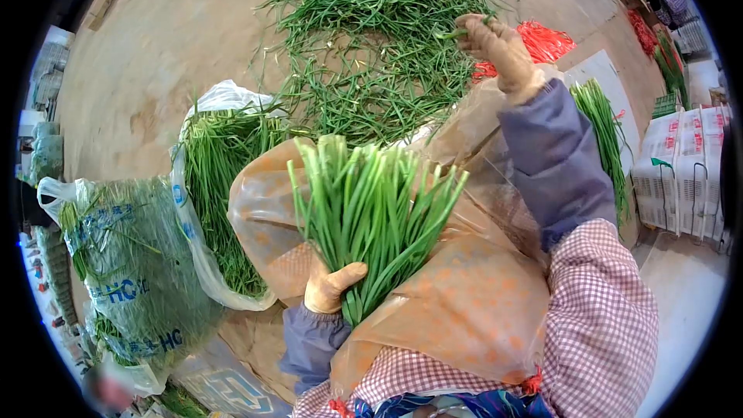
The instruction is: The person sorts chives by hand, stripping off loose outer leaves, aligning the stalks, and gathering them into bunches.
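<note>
My left hand point(334, 285), in a tan glove, is closed around the lower part of a thick bunch of chives point(371, 201). The cut pale-green ends point up and away from me, and the bunch is over my lap. My right hand point(495, 46), also gloved, is stretched forward beside the loose pile of green leaves point(379, 0) on the floor. Its fingers pinch a short green stalk point(449, 34). A translucent plastic apron point(464, 302) with orange marks covers my lap and knees.
An open white bag point(203, 255) of chives and a wrapped clear bag point(147, 263) stand at left. Red plastic ties point(546, 41) lie by my right forearm. More chives point(600, 120) lie on a board at right, near white crates point(681, 170). Other people are at far upper right.
</note>
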Available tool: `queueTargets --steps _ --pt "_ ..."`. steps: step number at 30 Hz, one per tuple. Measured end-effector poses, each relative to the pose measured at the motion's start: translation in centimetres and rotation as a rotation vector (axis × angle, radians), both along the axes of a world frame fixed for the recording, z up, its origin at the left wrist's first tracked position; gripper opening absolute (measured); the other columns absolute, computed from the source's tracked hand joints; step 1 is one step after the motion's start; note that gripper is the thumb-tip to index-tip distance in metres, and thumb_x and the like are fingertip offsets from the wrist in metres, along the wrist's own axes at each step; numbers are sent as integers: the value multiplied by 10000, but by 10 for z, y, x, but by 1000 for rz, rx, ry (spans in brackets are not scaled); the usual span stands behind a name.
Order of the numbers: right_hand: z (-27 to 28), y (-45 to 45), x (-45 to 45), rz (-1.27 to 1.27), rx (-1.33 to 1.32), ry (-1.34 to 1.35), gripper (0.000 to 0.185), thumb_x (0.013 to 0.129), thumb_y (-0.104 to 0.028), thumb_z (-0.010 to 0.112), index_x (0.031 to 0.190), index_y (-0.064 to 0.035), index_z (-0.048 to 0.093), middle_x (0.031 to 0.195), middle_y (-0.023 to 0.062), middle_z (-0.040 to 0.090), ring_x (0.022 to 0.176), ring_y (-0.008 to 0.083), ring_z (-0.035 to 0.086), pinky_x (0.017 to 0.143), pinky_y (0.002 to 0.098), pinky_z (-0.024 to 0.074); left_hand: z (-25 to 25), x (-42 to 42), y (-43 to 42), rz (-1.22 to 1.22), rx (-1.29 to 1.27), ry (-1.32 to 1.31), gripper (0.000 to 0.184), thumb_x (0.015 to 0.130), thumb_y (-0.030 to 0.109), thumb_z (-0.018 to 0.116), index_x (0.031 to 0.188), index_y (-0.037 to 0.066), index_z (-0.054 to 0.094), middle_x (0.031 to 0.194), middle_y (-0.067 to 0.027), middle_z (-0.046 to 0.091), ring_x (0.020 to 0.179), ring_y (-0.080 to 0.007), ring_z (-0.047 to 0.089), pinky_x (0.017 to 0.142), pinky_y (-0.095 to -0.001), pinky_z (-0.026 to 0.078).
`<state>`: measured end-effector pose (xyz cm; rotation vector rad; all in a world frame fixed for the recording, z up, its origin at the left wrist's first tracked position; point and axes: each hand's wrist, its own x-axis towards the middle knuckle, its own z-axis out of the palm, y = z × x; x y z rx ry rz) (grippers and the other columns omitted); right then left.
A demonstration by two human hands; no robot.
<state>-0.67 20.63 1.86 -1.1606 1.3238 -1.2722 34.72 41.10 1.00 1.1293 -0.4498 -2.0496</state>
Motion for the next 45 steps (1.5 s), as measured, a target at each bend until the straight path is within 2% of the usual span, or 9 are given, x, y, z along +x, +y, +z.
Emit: queueTargets --steps 3,6,12,16,19,30,34,39,45 --pt "9 46 -2 132 268 -23 645 911 -386 644 1412 -61 398 1255 125 561 1062 218 593 890 374 494 4 1 2 64 68 104 764 703 69 763 1377 5 410 1234 -141 589 1083 -284 611 927 -406 522" --pt "-12 113 14 362 552 -674 759 883 -453 664 1469 -113 322 1398 154 456 1157 283 558 980 425 458 4 -5 0 52 -70 5 729 715 169 700 1362 -14 419 1209 -179 600 1035 -321 636 865 -440 553" --pt "13 145 104 388 537 -1272 822 903 -369 673 1522 -165 173 1422 133 454 1273 244 495 1057 442 419 9 -9 -7 -28 -114 -122 725 707 65 794 1336 -27 447 1207 -145 610 1044 -259 620 927 -376 507" --pt "10 120 150 407 335 -980 905 852 -373 729 1510 -75 184 1375 76 491 1238 208 502 1053 384 418 33 -7 -25 -218 -317 -365 665 748 45 777 1328 -29 461 1203 -135 621 1067 -222 608 941 -357 487" --pt "0 105 169 469 328 -1114 626 855 -268 734 1367 -71 432 1247 59 578 1142 187 565 1007 364 454 40 5 -30 -342 -336 -477 688 755 74 790 1350 -6 455 1223 -117 614 1093 -203 595 962 -344 467" --pt "-16 121 147 541 377 -1085 614 814 -137 741 1341 -42 441 1223 67 577 1120 198 577 1004 363 461 21 4 -30 -125 -120 116 849 715 273 778 1419 17 380 1302 -128 565 1145 -263 583 982 -390 476" --pt "-14 102 117 632 480 -738 794 778 -309 765 1416 -50 370 1331 104 515 1222 222 513 1054 386 411 9 -1 -22 -68 -88 161 800 747 267 760 1409 17 387 1289 -152 570 1097 -267 621 920 -403 537" --pt "39 24 112 646 29 -403 615 992 -478 444 1454 -79 372 1309 120 550 1211 239 512 1044 412 373 7 0 -19 -68 -48 216 737 786 298 706 1398 15 408 1283 -134 576 1115 -237 597 942 -374 507" --pt "62 23 156 1197 -144 327 428 976 -333 511 1289 -44 552 1275 148 575 1160 268 547 1028 342 400 -2 2 -19 -38 22 320 720 798 311 730 1390 29 431 1264 -131 599 1084 -245 626 937 -384 518"
